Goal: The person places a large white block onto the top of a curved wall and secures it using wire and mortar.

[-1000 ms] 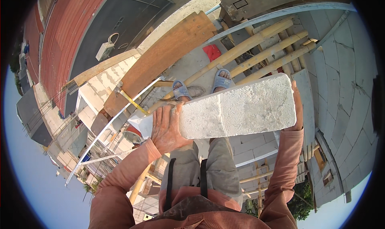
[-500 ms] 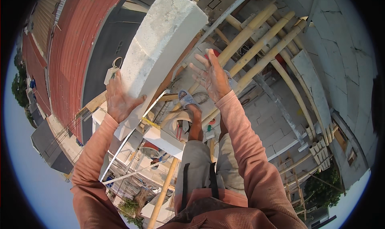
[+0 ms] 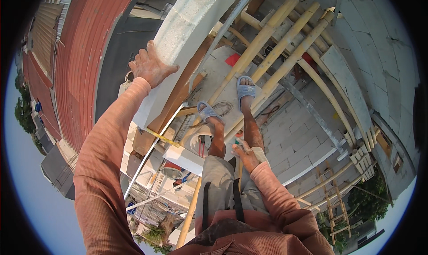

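My left hand rests on top of a row of pale, rough-faced wall blocks, thumb spread over the near side and fingers toward the outer side. My right hand is in the air by my right knee, fingers apart, with nothing seen in it. Beside the blocks runs a brown wooden board. A thin straight metal bar slants below it, and a yellow strip crosses near the bar. A short white block lies close to my left knee.
My sandalled feet stand among long bamboo poles. Near my left leg is a round container with red-handled items. A red object lies ahead. Beyond the block wall is a red corrugated roof, lower down.
My left hand has moved forward along the top of the blocks. My right hand has dropped from beside the wall to my right knee. The view has shifted, and both feet now show.
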Demonstrator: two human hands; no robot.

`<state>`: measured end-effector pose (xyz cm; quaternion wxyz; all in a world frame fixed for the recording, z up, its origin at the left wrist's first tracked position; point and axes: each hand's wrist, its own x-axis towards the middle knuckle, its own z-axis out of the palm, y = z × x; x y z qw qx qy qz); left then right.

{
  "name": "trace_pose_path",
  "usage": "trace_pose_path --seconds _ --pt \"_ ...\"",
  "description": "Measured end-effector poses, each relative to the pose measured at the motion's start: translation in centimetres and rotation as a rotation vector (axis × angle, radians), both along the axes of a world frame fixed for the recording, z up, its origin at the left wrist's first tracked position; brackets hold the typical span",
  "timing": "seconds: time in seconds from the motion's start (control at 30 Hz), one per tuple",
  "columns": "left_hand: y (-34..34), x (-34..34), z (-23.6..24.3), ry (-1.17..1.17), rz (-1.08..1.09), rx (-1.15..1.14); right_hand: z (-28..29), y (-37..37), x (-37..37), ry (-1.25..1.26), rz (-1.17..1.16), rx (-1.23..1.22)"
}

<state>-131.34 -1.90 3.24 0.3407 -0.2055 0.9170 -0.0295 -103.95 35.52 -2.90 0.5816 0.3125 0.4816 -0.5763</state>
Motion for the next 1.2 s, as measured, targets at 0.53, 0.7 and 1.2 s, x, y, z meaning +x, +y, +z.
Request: trace_pose_path --seconds 0.53,0.7,1.2 --pt "3.1 -1.9 -4.7 0.064 -0.087 -0.113 -2.8 0.2 1.4 0.066 -0.031 0.096" --pt "3.0 -1.5 -4.8 0.073 -0.098 -0.13 0.4 -1.2 -2.6 -0.033 -0.145 0.098" --pt "2.2 4.8 -5.9 0.559 -0.029 0.063 -0.5 -0.8 -5.0 -0.052 0.019 0.039"
